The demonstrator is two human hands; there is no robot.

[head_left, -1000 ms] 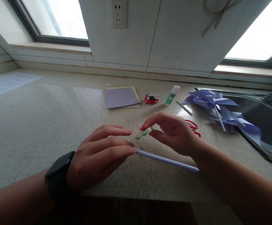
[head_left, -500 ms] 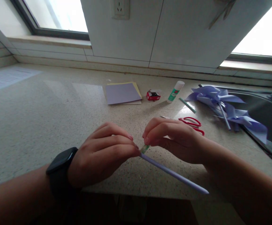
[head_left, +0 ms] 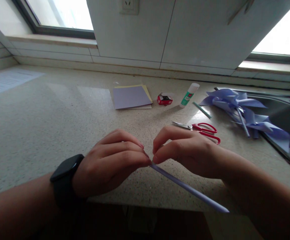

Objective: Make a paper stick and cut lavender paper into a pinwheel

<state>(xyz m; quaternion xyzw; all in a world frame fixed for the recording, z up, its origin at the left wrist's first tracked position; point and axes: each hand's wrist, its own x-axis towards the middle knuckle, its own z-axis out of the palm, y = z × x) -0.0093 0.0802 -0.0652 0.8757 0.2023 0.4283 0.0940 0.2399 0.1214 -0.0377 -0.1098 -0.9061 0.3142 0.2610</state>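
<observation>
A thin lavender rolled-paper stick (head_left: 188,188) slants down to the right, its lower tip past the counter's front edge. My left hand (head_left: 112,163), with a black watch on the wrist, pinches its upper end, which the fingers hide. My right hand (head_left: 185,151) is closed too, thumb and forefinger pressed on the stick right beside the left fingertips. Of the small clear, greenish strip, like tape, hardly anything shows under the right fingertips. Just behind the right hand lie red-handled scissors (head_left: 205,128).
At the back of the speckled counter (head_left: 80,126) are stacked paper squares (head_left: 131,97), a small red box (head_left: 164,99), an upright glue stick (head_left: 189,95) and a green strip (head_left: 202,110). Lavender paper pinwheels (head_left: 235,101) lie on the rim of a sink (head_left: 285,123). A printed sheet (head_left: 7,81) lies far left.
My right fingertips have moved down onto the stick by the left fingers, covering the small clear strip that showed before. The scissors' blades have come into fuller view.
</observation>
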